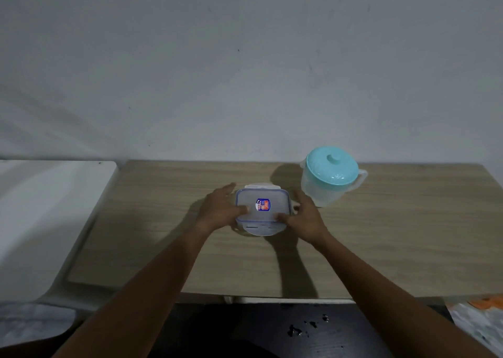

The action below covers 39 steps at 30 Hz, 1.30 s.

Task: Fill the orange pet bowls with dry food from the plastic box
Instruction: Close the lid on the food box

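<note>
Likely home: wood-grain table (163,221), lidded jug (330,178), scuffed wall (245,58).

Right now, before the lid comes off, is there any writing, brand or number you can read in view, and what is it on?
Sticker on the lid of the plastic box: red, blue and white print, too small and blurred to read.
Pitcher with turquoise lid: no text visible.
Orange-printed packet at the lower right edge: nothing legible.
No other writing on the table or wall.
</note>
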Available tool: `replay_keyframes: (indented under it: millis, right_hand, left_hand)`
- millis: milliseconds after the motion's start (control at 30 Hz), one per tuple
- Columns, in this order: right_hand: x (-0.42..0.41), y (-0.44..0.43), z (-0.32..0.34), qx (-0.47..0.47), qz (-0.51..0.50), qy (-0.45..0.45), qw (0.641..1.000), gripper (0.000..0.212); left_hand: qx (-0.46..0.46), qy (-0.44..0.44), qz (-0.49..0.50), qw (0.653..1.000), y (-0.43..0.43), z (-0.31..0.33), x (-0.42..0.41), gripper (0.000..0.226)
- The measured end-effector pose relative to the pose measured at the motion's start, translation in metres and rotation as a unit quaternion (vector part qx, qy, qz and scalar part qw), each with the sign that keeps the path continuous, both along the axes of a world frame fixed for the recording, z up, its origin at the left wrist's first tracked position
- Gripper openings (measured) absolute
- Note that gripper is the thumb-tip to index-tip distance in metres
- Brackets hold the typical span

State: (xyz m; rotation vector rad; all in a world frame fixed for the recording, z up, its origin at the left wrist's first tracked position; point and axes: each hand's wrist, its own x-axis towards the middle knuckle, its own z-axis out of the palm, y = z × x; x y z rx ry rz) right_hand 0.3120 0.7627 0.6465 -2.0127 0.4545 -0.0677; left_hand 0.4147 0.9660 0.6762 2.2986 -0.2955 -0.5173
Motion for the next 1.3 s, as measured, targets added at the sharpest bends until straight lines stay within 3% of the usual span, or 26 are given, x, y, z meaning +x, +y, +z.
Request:
replay_keyframes:
  millis: [67, 133, 267, 467, 700, 867, 1000, 1100, 1167, 1300]
  right_hand:
    - [0.015, -0.006, 0.012, -0.127, 0.151, 0.047, 0.979, 0.119]
    - [0.029, -0.008, 0.015, -0.216, 0.234, 0.118, 0.941, 0.142]
    - [0.047, -0.008, 0.007, -0.270, 0.247, 0.156, 0.918, 0.138]
    - [0.047, -0.008, -0.001, -0.266, 0.239, 0.114, 0.927, 0.131]
    - [0.045, -0.007, -0.006, -0.269, 0.230, 0.078, 0.932, 0.126]
    - [0.011, -0.006, -0.030, -0.141, 0.123, 0.036, 0.982, 0.152]
    - [-0.020, -0.003, -0.056, -0.040, -0.031, -0.026, 0.998, 0.105]
    - [-0.026, 0.004, -0.053, -0.005, -0.056, -0.049, 0.997, 0.056]
    - [-0.028, 0.007, -0.049, 0.012, -0.052, -0.051, 0.997, 0.049]
    - [-0.036, 0.010, -0.050, 0.014, -0.062, -0.047, 0.997, 0.047]
  left_hand:
    - [0.063, -0.006, -0.122, 0.990, -0.006, 0.005, 0.009, 0.124]
    - [0.158, -0.015, -0.210, 0.965, -0.012, 0.007, 0.016, 0.141]
    - [0.248, -0.054, -0.227, 0.940, -0.017, 0.001, 0.020, 0.136]
    - [0.224, -0.088, -0.205, 0.949, -0.016, -0.009, 0.017, 0.123]
    - [0.211, -0.081, -0.193, 0.955, -0.015, -0.012, 0.014, 0.123]
    - [0.043, -0.068, -0.067, 0.994, 0.003, -0.029, -0.013, 0.131]
    - [-0.114, -0.029, 0.113, 0.987, 0.004, -0.046, -0.049, 0.108]
    - [-0.169, 0.001, 0.155, 0.973, 0.001, -0.057, -0.055, 0.067]
    - [-0.169, -0.007, 0.156, 0.973, -0.002, -0.055, -0.057, 0.052]
    - [-0.169, -0.013, 0.144, 0.975, -0.003, -0.048, -0.061, 0.047]
